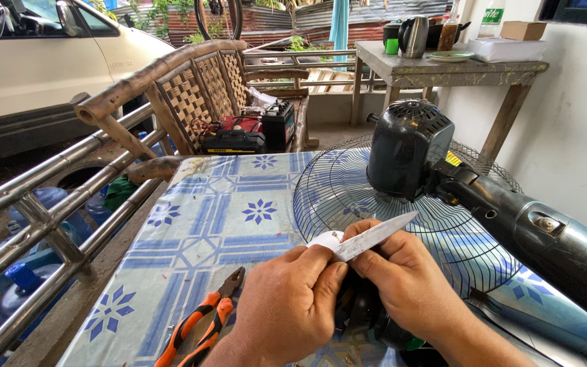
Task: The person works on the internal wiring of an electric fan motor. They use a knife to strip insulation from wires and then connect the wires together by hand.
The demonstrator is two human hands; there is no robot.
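The table cover [198, 224] looks like smooth, shiny plastic cloth with blue star tiles printed on it. The fan's motor housing [407, 146] is black plastic, a bit glossy, and its grille [338, 194] is thin dark metal wire. The fan's pole [545, 241] is shiny dark plastic. The knife blade [375, 236] is bare, pale metal and looks smooth. The pliers [202, 326] have orange rubbery handles and dull grey metal jaws. The chair [191, 88] is rough bamboo with woven cane. The railing [42, 204] is shiny steel pipe.
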